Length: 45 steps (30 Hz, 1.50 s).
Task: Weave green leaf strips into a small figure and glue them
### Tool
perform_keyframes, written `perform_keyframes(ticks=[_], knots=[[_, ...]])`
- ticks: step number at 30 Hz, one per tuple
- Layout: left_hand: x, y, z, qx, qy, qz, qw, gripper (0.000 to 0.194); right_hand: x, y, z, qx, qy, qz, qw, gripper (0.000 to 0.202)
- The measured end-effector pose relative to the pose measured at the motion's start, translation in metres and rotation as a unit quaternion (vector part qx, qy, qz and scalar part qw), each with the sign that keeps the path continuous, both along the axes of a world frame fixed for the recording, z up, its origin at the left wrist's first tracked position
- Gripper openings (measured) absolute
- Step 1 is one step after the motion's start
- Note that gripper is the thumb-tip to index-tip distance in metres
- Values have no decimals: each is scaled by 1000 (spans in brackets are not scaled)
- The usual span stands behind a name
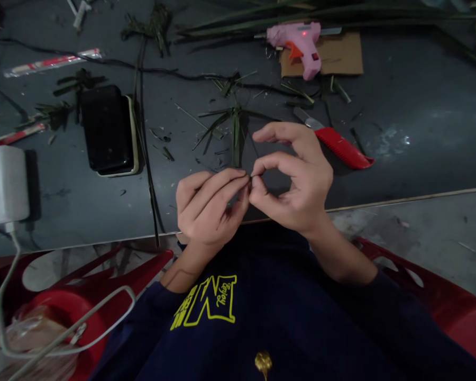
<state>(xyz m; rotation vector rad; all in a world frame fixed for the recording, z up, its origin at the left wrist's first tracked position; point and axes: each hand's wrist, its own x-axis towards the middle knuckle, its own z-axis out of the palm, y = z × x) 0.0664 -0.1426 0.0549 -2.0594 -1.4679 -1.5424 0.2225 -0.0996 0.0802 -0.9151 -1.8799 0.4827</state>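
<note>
My left hand point(214, 203) and my right hand point(295, 177) meet fingertip to fingertip above the table's near edge. Both are closed in a pinch, the right between thumb and index finger with its other fingers raised and curved. A tiny dark bit shows where the tips meet, too small to name. Just beyond them is a green figure of folded leaf strips point(236, 132), with thin legs spread sideways and a long body pointing at my hands. Its lower end comes close to my left fingertips; whether they touch it, I cannot tell.
A pink glue gun point(310, 50), its red light lit, rests on cardboard point(343, 55). A red-handled knife point(343, 148) lies right of my hand. Left are a black phone-like device point(106, 129), a white adapter point(5, 185) and leaf scraps point(153, 26). Red chairs point(143, 267) flank me.
</note>
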Motion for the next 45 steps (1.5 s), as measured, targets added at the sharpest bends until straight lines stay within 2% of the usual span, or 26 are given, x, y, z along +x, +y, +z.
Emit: perform_keyframes(ticks=[8, 12, 16, 22, 27, 34, 41, 45], knots=[[-3, -1, 1, 5, 7, -1, 1000, 22, -5, 0, -5, -74, 76, 37, 994, 12], [-5, 0, 1, -13, -18, 1, 1000, 18, 0, 4, -4, 6, 19, 25, 999, 13], [-9, -1, 1, -22, -2, -4, 1000, 20, 5, 6, 3, 82, -66, 9, 994, 17], [-10, 0, 2, 5, 24, -35, 999, 22, 6, 7, 8, 97, -106, 18, 989, 15], [-9, -3, 1, -1, 15, -23, 1000, 22, 6, 8, 6, 84, -86, 24, 992, 16], [-9, -2, 2, -25, 12, -22, 999, 16, 8, 9, 10, 151, -133, 4, 979, 8], [-7, -1, 4, 4, 23, -7, 1000, 16, 2, 4, 5, 120, -110, -14, 987, 11], [-7, 1, 2, 3, 23, -24, 999, 19, -1, 7, 2, 80, -75, -5, 994, 13]])
